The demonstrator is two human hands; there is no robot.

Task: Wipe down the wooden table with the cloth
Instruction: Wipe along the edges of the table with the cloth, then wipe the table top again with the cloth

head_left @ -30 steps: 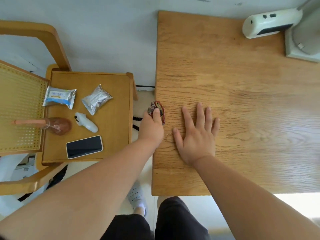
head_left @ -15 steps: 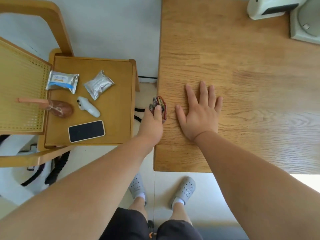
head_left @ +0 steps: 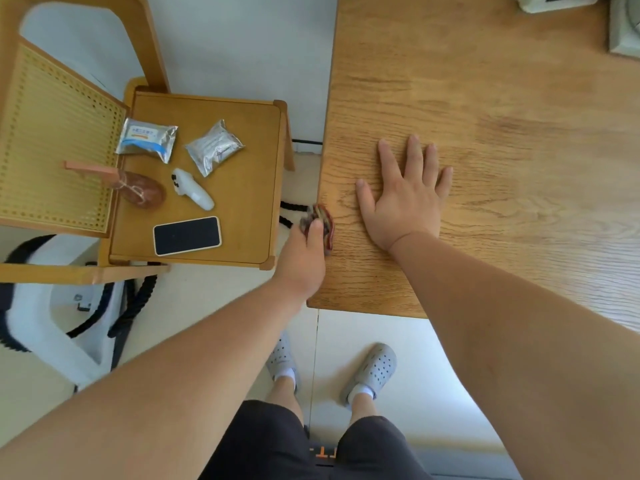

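**Q:** Where does the cloth lie?
**A:** The cloth (head_left: 327, 221), a small dark bunch with reddish stripes, sits against the left edge of the wooden table (head_left: 485, 98), near its front corner. Part of it overhangs the gap beside the table.

**Q:** What is the state of each hand?
**A:** The left hand (head_left: 301, 261) grips the cloth. The thumb lies over the bunch and the other fingers are hidden beneath it. Most of this hand is off the tabletop, alongside the edge. The right hand (head_left: 405, 199) rests flat on the wood, palm down, with its fingers straight and spread. It lies just to the right of the cloth without touching it.

**Q:** What surrounds the work area?
**A:** A small side table (head_left: 249, 188) stands to the left, across a narrow gap. It bears two foil packets (head_left: 147, 140) (head_left: 214, 148), a white controller (head_left: 192, 188), a dark-screened phone (head_left: 187, 235) and a brown rounded object (head_left: 143, 192) with a pinkish handle. A cane-panelled chair (head_left: 52, 140) adjoins it further left. Two grey clogs (head_left: 375, 368) stand on the pale floor in front of the wooden table. At the far right corner of the tabletop, a white device (head_left: 554, 3) and a grey base (head_left: 625, 29) are cut off by the frame.
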